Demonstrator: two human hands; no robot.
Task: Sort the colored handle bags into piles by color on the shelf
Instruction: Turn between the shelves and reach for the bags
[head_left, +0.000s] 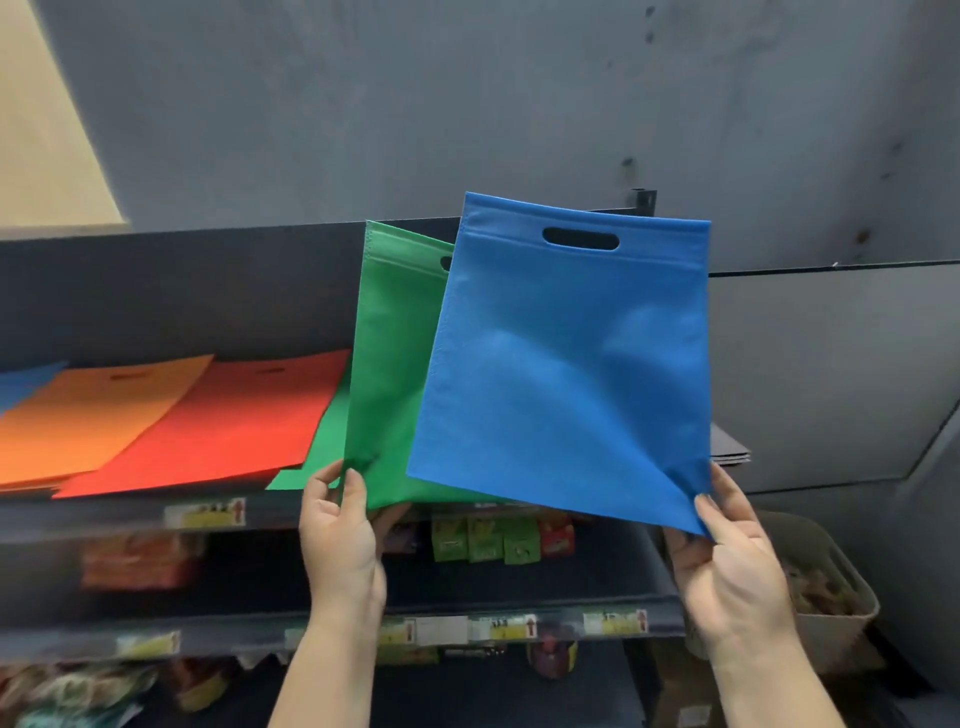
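L hand (340, 525) pinches green bag (387, 374) at its bottom corner; R hand (727, 556) pinches blue bag (566, 374) at its lower right corner. Both bags upright above shelf (130, 514) front edge. Orange pile (78, 415), red pile (223, 426), green pile (324, 441) lie flat on shelf, w/ another blue bag (23, 382) at far left.

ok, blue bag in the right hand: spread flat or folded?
Spread flat. The blue bag shows its full face, handle slot on top, held upright; the right hand pinches its lower corner.
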